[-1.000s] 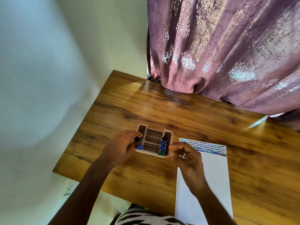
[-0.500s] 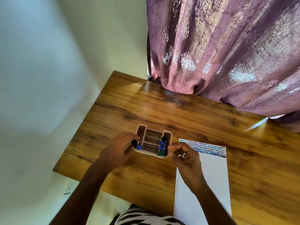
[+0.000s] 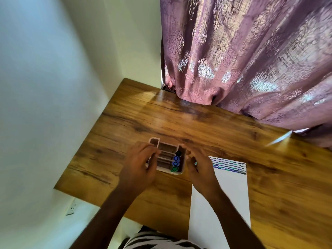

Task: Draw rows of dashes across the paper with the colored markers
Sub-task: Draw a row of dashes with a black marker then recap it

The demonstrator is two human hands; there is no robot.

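Both hands have closed in on the marker holder [image 3: 167,157], the left hand [image 3: 139,166] now curled over its left side and the right hand [image 3: 198,165] just beside its right wall, fingers loosely bent with what, if anything, they hold unclear, so a marker swap looks underway while the paper [image 3: 222,203], right of the holder, carries dashes only along its far edge.

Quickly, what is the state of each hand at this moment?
Left hand: fingers curled at the left side of the marker holder; whether it grips anything cannot be told.
Right hand: fingers curled beside the holder; what it holds, if anything, cannot be told.
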